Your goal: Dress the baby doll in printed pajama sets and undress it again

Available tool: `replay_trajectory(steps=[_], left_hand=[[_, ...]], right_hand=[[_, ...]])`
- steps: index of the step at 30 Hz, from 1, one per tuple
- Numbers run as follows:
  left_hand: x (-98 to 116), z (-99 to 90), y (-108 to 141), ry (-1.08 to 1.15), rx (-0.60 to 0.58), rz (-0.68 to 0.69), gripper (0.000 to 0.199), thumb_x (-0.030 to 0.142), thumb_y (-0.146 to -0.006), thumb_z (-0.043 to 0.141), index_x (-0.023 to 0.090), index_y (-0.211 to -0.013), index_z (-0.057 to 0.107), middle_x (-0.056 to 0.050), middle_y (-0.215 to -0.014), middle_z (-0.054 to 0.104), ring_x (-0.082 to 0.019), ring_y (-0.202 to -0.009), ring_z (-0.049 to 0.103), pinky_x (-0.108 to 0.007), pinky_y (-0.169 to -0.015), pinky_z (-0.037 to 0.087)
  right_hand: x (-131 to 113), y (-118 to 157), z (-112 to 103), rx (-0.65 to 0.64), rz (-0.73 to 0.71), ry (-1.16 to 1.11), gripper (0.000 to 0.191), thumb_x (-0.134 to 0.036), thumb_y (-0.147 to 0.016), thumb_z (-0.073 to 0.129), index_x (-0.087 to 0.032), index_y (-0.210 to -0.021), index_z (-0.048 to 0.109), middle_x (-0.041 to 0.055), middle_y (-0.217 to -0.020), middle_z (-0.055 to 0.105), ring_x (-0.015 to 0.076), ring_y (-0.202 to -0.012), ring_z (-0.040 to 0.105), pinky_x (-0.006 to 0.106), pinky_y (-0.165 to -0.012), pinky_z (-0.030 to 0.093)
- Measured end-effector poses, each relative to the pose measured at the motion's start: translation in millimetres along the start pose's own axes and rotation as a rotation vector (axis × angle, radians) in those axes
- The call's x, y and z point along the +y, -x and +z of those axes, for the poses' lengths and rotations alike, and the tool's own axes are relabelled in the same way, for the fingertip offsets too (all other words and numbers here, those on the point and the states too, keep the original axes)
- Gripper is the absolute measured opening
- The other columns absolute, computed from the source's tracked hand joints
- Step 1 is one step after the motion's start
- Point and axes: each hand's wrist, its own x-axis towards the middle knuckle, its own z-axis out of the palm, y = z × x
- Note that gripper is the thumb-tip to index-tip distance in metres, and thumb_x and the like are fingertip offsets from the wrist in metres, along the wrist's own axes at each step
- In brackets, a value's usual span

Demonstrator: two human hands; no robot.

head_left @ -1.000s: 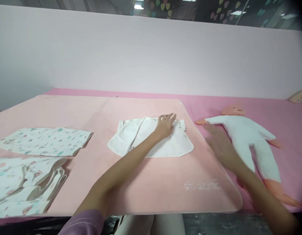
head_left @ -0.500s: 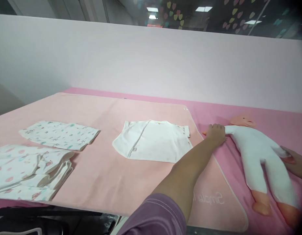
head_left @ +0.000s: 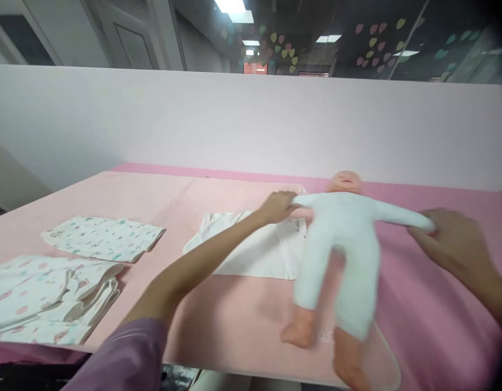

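Observation:
A baby doll point(head_left: 342, 228) with a white cloth body hangs between my two hands, its arms stretched out sideways. My left hand point(head_left: 278, 206) is closed around the end of the doll's arm on the left. The arm on the right is gripped by my right hand point(head_left: 450, 236), slightly blurred. The doll's head is at the far end and its bare feet point toward me. Behind and left of the doll lies a small white baby shirt point(head_left: 254, 250), spread flat and partly covered by my left forearm and the doll.
A light pink mat point(head_left: 153, 304) covers much of the pink table surface point(head_left: 430, 336). On the left are a folded garment with green prints point(head_left: 104, 238) and a folded pile of pink-printed cloth point(head_left: 35, 293). A white partition point(head_left: 234, 119) rises behind the table.
The doll has been lifted and carried left from the pink surface, now over the mat's right part and the shirt's edge. My right hand has moved up to grip the doll's arm.

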Motion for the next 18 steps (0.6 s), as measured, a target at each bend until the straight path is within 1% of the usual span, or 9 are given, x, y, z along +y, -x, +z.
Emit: replay_trajectory(steps=[1, 3, 4, 6, 9, 12, 15, 17, 18], left_hand=[[-18.0, -14.4, 19.9, -0.010, 0.005, -0.013, 0.045, 0.050, -0.110, 0.046, 0.018, -0.136, 0.065, -0.017, -0.134, 0.073, -0.033, -0.121, 0.069, -0.046, -0.104, 0.049], [-49.5, -35.5, 59.5, -0.031, 0.004, -0.060, 0.040, 0.049, -0.109, 0.051, 0.020, -0.132, 0.067, -0.014, -0.128, 0.074, -0.033, -0.117, 0.069, -0.044, -0.103, 0.048], [-62.4, -42.4, 78.4, -0.048, 0.007, -0.094, 0.038, 0.048, -0.108, 0.054, 0.021, -0.130, 0.068, -0.013, -0.127, 0.075, -0.032, -0.116, 0.069, -0.044, -0.104, 0.047], [-82.1, -50.1, 112.6, -0.091, 0.018, -0.160, 0.034, 0.045, -0.106, 0.057, 0.020, -0.125, 0.069, -0.014, -0.122, 0.075, -0.032, -0.109, 0.069, -0.044, -0.103, 0.047], [-98.8, -50.0, 150.2, -0.142, 0.038, -0.205, 0.029, 0.042, -0.102, 0.062, 0.019, -0.119, 0.071, -0.015, -0.115, 0.074, -0.032, -0.101, 0.068, -0.045, -0.102, 0.047], [-106.0, -41.5, 172.2, -0.169, 0.065, -0.234, 0.030, 0.043, -0.101, 0.063, 0.021, -0.120, 0.071, -0.013, -0.112, 0.073, -0.033, -0.100, 0.066, -0.047, -0.104, 0.046], [-108.2, -31.7, 188.8, -0.152, 0.124, -0.277, 0.037, 0.044, -0.100, 0.065, 0.023, -0.130, 0.069, -0.012, -0.120, 0.073, -0.034, -0.109, 0.064, -0.047, -0.105, 0.043], [-109.3, -26.0, 200.3, -0.143, 0.173, -0.312, 0.048, 0.043, -0.099, 0.066, 0.023, -0.142, 0.062, -0.012, -0.129, 0.071, -0.035, -0.117, 0.061, -0.047, -0.106, 0.042], [-110.2, -23.3, 205.9, -0.132, 0.203, -0.343, 0.055, 0.044, -0.098, 0.067, 0.023, -0.148, 0.057, -0.013, -0.133, 0.069, -0.035, -0.121, 0.060, -0.047, -0.106, 0.042]], right_hand=[[-12.8, -9.1, 6.1, 0.006, 0.011, 0.016, 0.040, -0.052, -0.098, 0.048, -0.020, -0.104, 0.071, 0.0161, -0.102, 0.071, 0.0354, -0.102, 0.063, 0.044, -0.086, 0.042], [-36.4, -28.0, 20.1, 0.001, 0.014, 0.037, 0.038, -0.051, -0.097, 0.049, -0.020, -0.099, 0.070, 0.0151, -0.097, 0.070, 0.0339, -0.098, 0.062, 0.041, -0.083, 0.041], [-46.3, -36.4, 28.0, -0.006, 0.015, 0.045, 0.037, -0.050, -0.097, 0.049, -0.020, -0.097, 0.069, 0.0146, -0.096, 0.070, 0.0330, -0.095, 0.062, 0.041, -0.082, 0.040], [-61.7, -49.0, 45.3, -0.037, 0.023, 0.046, 0.033, -0.048, -0.095, 0.050, -0.020, -0.091, 0.066, 0.0132, -0.092, 0.069, 0.0306, -0.089, 0.061, 0.039, -0.080, 0.037], [-76.9, -57.7, 71.9, -0.110, 0.029, -0.001, 0.029, -0.047, -0.094, 0.052, -0.021, -0.086, 0.061, 0.0105, -0.090, 0.069, 0.0277, -0.085, 0.060, 0.038, -0.081, 0.036], [-84.6, -58.4, 90.5, -0.170, 0.042, -0.048, 0.030, -0.049, -0.096, 0.051, -0.021, -0.089, 0.060, 0.0092, -0.094, 0.070, 0.0274, -0.089, 0.062, 0.039, -0.086, 0.038], [-88.3, -54.1, 94.2, -0.276, 0.048, 0.035, 0.034, -0.051, -0.100, 0.050, -0.021, -0.090, 0.061, 0.0104, -0.098, 0.071, 0.0287, -0.092, 0.064, 0.039, -0.085, 0.040], [-95.6, -51.3, 90.8, -0.336, 0.007, 0.161, 0.031, -0.049, -0.100, 0.057, -0.020, -0.094, 0.065, 0.0140, -0.104, 0.072, 0.0319, -0.098, 0.065, 0.041, -0.087, 0.041], [-102.7, -51.2, 88.7, -0.341, -0.011, 0.221, 0.029, -0.047, -0.098, 0.060, -0.019, -0.098, 0.067, 0.0162, -0.108, 0.073, 0.0337, -0.101, 0.065, 0.043, -0.088, 0.042]])
